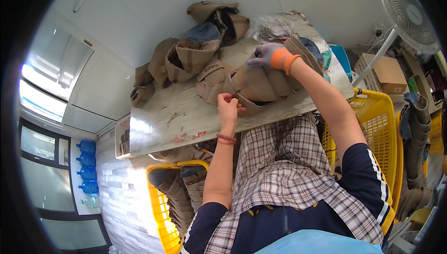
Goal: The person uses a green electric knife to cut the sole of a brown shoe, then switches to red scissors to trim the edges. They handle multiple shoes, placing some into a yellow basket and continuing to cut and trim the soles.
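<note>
Brown suede-like boot uppers (pixel 253 84), with wide straps and open ends, lie in a row along the near part of the table. At the near edge of this row, my bare left hand (pixel 228 106) has its fingers curled in a pinch; what is between the fingertips is too small to make out. A red bead bracelet circles that wrist. My right hand (pixel 272 56), in a grey glove with an orange cuff, grips the far upper side of the row. Farther back on the left are more brown uppers (pixel 191 56), some showing fleecy lining.
The pale wood-grain table (pixel 158 130) carries red scraps (pixel 199 134) near its front edge. Clear plastic bags (pixel 272 27) lie at the back. Yellow baskets stand on both sides, the left basket (pixel 158 207) holding stacked brown pieces. A white fan (pixel 412 14) rises at right.
</note>
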Available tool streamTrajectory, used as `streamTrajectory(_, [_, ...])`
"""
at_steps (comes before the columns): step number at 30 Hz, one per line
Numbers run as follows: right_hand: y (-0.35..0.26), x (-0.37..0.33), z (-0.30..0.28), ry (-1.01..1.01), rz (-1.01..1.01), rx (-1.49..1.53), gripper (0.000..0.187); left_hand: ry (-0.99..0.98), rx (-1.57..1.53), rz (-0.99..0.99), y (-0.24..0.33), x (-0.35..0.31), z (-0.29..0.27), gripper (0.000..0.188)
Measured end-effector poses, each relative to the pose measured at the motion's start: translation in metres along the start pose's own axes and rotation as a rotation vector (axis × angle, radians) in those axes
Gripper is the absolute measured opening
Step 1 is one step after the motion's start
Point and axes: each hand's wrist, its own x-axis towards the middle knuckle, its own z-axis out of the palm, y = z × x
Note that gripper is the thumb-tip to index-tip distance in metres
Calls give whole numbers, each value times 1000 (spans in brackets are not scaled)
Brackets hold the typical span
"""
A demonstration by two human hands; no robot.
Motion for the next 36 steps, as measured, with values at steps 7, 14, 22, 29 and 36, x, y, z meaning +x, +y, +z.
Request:
streamTrajectory(7, [83, -112, -63, 1055, 250, 66, 14, 108, -5, 5, -16, -43, -31, 31])
streamTrajectory(14, [156, -179, -7, 206, 976, 19, 76, 293, -84, 1, -38, -51, -14, 38])
streamTrajectory(22, [201, -171, -3, 115, 911, 57, 68, -111, -689, -414, -4, -31, -15, 51])
streamTrajectory(29, [170, -228, -27, 449, 887, 784, 28, 31, -479, 144, 31, -48, -26, 40])
streamTrajectory(36, [109, -273, -52, 445, 772, 1059, 30, 85, -651, 152, 92, -59, -96, 36])
